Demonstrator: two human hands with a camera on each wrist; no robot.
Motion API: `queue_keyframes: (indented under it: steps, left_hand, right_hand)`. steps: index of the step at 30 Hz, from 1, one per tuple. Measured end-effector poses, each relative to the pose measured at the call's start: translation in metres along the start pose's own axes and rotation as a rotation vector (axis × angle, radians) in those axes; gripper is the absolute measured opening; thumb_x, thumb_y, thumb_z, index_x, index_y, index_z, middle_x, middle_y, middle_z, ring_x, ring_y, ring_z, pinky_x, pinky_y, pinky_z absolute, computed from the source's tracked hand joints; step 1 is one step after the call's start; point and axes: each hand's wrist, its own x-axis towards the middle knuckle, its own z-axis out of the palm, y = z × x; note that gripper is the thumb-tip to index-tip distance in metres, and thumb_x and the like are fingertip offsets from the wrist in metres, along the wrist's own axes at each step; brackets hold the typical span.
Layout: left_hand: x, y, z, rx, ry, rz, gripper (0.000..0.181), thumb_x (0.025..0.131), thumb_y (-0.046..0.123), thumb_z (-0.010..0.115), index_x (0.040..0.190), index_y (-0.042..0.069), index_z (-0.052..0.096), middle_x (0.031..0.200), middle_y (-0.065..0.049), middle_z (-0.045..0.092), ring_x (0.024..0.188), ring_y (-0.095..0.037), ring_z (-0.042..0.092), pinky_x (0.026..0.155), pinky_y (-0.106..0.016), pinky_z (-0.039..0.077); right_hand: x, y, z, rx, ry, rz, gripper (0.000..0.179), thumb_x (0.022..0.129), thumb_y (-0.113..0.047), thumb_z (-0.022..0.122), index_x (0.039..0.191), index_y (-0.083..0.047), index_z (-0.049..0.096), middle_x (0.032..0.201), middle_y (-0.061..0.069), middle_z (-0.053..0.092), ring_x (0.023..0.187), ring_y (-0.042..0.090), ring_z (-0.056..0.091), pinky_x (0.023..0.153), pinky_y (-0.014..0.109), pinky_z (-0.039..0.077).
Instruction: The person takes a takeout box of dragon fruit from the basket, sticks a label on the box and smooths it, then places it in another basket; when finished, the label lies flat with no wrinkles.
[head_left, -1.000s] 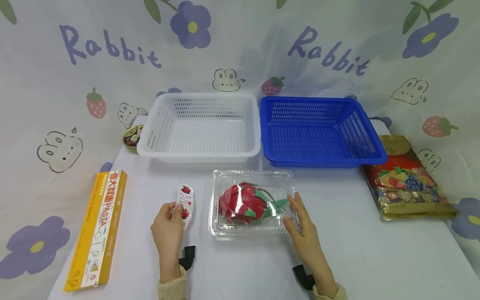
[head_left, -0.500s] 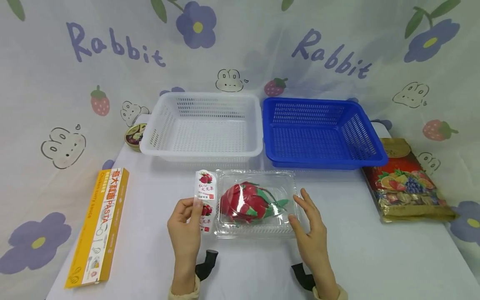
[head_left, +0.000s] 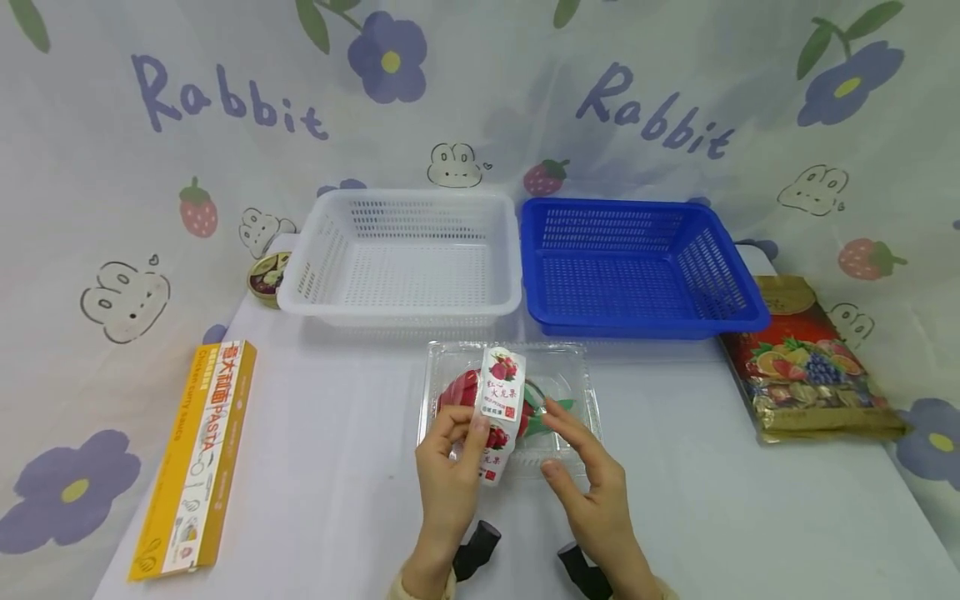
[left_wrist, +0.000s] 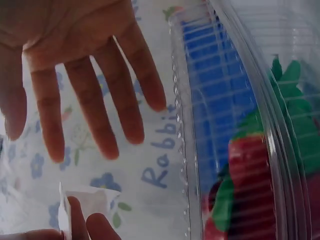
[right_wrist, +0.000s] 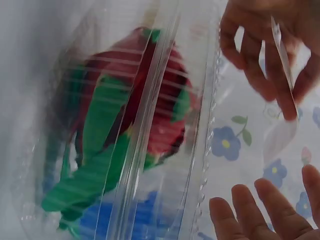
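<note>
My left hand [head_left: 447,471] pinches a strip of printed stickers [head_left: 503,385] between thumb and fingers, above a clear plastic clamshell box [head_left: 558,360]. Two dragon-fruit pictures with red lettering show on the strip. Inside the box lies a red and green dragon fruit [head_left: 459,390], partly hidden behind the strip. My right hand [head_left: 596,492] hovers over the box's right front corner, fingers spread and holding nothing. From the right wrist, the strip [right_wrist: 284,55] appears nearly edge-on in the left hand's fingers, while the right fingertips [right_wrist: 270,192] stay apart from it.
Behind the box, a white basket [head_left: 397,310] and a blue basket [head_left: 645,323] stand side by side. A yellow pasta box [head_left: 195,458] lies at left, a round tin [head_left: 266,279] behind it. At right lies a red and gold bag [head_left: 817,367].
My left hand has carried the sticker strip rightward from beside the box to over it. My right hand has drawn off the box's right edge and shifted slightly toward me.
</note>
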Motion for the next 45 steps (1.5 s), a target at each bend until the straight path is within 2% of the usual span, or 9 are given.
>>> queue_keyframes:
  steps: [7,11,18,21,25,30,40,43,45]
  left_hand:
    - [-0.007,0.002,0.011,-0.074,-0.067,-0.008,0.005,0.093,0.003,0.058,0.089,0.000,0.061,0.076,-0.016,0.071,0.069,-0.004,0.059,0.054,-0.025,0.049]
    - [-0.010,0.004,0.015,-0.118,-0.092,-0.028,0.006,0.092,0.001,0.057,0.088,-0.003,0.059,0.073,-0.019,0.067,0.067,-0.003,0.057,0.055,-0.023,0.047]
    - [-0.010,0.007,0.017,-0.194,-0.163,-0.122,0.010,0.090,-0.001,0.055,0.082,-0.005,0.056,0.072,-0.023,0.065,0.064,-0.004,0.059,0.058,-0.021,0.049]
    - [-0.011,0.008,0.017,-0.194,-0.189,-0.146,0.011,0.090,-0.001,0.054,0.080,-0.006,0.056,0.072,-0.025,0.066,0.065,-0.004,0.059,0.057,-0.022,0.050]
    - [-0.012,0.010,0.017,-0.193,-0.210,-0.162,0.011,0.090,-0.001,0.053,0.080,-0.007,0.055,0.076,-0.027,0.068,0.067,-0.004,0.062,0.057,-0.023,0.051]
    - [-0.011,0.011,0.018,-0.192,-0.205,-0.178,0.010,0.089,-0.002,0.054,0.081,-0.008,0.056,0.076,-0.028,0.068,0.065,-0.005,0.063,0.055,-0.024,0.053]
    - [-0.011,0.009,0.018,-0.151,-0.202,-0.178,0.011,0.090,0.001,0.057,0.081,-0.004,0.057,0.071,-0.024,0.065,0.061,-0.005,0.056,0.053,-0.022,0.047]
    - [-0.010,0.008,0.017,-0.130,-0.178,-0.162,0.012,0.091,0.002,0.058,0.080,-0.004,0.057,0.070,-0.022,0.065,0.060,-0.004,0.053,0.054,-0.021,0.046]
    - [-0.008,0.007,0.015,-0.110,-0.149,-0.140,0.011,0.091,0.001,0.058,0.081,-0.003,0.057,0.071,-0.021,0.067,0.059,-0.003,0.054,0.051,-0.020,0.046]
  right_hand:
    - [-0.001,-0.001,0.010,0.012,0.026,-0.081,0.053,0.074,0.018,0.067,0.124,-0.001,0.061,0.127,0.001,0.065,0.125,0.006,0.054,0.106,0.016,0.040]
    - [-0.001,0.001,0.012,-0.021,0.052,-0.100,0.053,0.072,0.016,0.071,0.121,-0.002,0.063,0.120,0.005,0.068,0.121,0.005,0.056,0.104,0.016,0.041]
    - [0.000,0.004,0.014,-0.038,0.103,-0.121,0.051,0.067,0.016,0.076,0.114,-0.001,0.067,0.113,0.012,0.069,0.121,0.006,0.057,0.101,0.015,0.044]
    - [0.001,0.006,0.014,-0.038,0.122,-0.144,0.047,0.068,0.015,0.076,0.111,-0.003,0.069,0.111,0.013,0.070,0.119,0.007,0.058,0.100,0.015,0.044]
    - [0.003,0.008,0.013,-0.012,0.139,-0.210,0.034,0.076,0.006,0.076,0.108,-0.004,0.071,0.107,0.011,0.072,0.115,0.012,0.061,0.097,0.017,0.047]
    - [0.005,0.010,0.013,-0.002,0.170,-0.273,0.017,0.084,-0.005,0.073,0.101,-0.004,0.074,0.101,0.012,0.074,0.109,0.014,0.064,0.095,0.019,0.049]
    - [0.007,0.012,0.014,-0.008,0.199,-0.295,0.007,0.086,-0.005,0.071,0.091,-0.004,0.075,0.088,0.016,0.072,0.097,0.016,0.064,0.088,0.018,0.050]
    - [0.005,0.012,0.015,-0.016,0.172,-0.294,0.004,0.086,-0.007,0.071,0.088,-0.006,0.074,0.091,0.015,0.071,0.097,0.017,0.063,0.089,0.018,0.049]
    - [0.003,0.012,0.016,-0.021,0.150,-0.288,0.004,0.087,-0.010,0.071,0.087,-0.007,0.073,0.102,0.016,0.070,0.102,0.016,0.062,0.093,0.018,0.048]
